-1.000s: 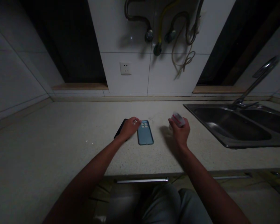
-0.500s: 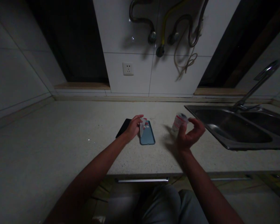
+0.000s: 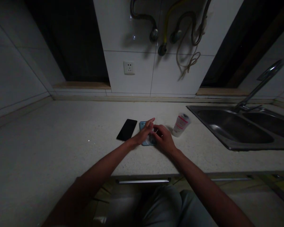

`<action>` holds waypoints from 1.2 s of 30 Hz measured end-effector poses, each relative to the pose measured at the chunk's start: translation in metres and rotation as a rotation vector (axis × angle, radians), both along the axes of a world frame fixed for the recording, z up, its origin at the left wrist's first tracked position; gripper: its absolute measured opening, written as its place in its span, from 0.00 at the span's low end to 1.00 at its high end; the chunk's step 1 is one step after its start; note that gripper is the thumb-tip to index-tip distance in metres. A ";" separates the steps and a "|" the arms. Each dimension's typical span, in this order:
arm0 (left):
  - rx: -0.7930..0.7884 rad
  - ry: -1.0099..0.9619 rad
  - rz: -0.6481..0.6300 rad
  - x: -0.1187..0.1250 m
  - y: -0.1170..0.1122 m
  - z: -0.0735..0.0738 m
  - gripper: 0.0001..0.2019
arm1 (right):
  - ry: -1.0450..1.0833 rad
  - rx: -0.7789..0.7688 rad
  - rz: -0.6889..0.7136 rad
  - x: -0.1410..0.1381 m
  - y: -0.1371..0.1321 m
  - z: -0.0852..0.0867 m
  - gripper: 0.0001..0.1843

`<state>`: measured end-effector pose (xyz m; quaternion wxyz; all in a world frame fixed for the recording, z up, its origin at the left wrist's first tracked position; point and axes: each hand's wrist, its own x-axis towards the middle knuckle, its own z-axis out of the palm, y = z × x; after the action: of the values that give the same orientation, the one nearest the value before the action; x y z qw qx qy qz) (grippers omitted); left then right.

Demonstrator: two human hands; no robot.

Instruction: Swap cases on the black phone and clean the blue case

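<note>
My left hand (image 3: pixel 144 133) and my right hand (image 3: pixel 165 139) meet over a blue phone case (image 3: pixel 142 125) that lies flat on the pale countertop (image 3: pixel 61 135). Both hands have their fingers closed on a small pale wipe (image 3: pixel 151 137) between them, held just above the case. The lighting is dim and the wipe shows only in part. A black phone (image 3: pixel 127 129) lies screen-up just left of the case, apart from my hands. A small white bottle with a red label (image 3: pixel 181 125) stands upright to the right of my right hand.
A steel double sink (image 3: pixel 236 129) with a tap (image 3: pixel 262 82) fills the counter's right side. A wall socket (image 3: pixel 129 67) and hanging hoses (image 3: pixel 175 34) are on the tiled wall behind. The counter's front edge has a drawer handle (image 3: pixel 144 181) beneath it.
My right hand has set the bottle down upright on the counter and moved left to join my left hand over the blue case. The black phone is now uncovered.
</note>
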<state>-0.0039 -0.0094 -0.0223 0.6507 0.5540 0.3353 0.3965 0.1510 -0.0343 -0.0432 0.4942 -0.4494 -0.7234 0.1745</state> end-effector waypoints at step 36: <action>-0.057 0.289 0.111 -0.014 0.015 0.007 0.05 | 0.689 -0.270 -0.014 0.011 -0.001 0.018 0.19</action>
<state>-0.0177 0.0057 -0.0154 0.5882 0.5673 0.4667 0.3381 0.1618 -0.0351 -0.0256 0.6462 -0.4304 -0.4820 0.4061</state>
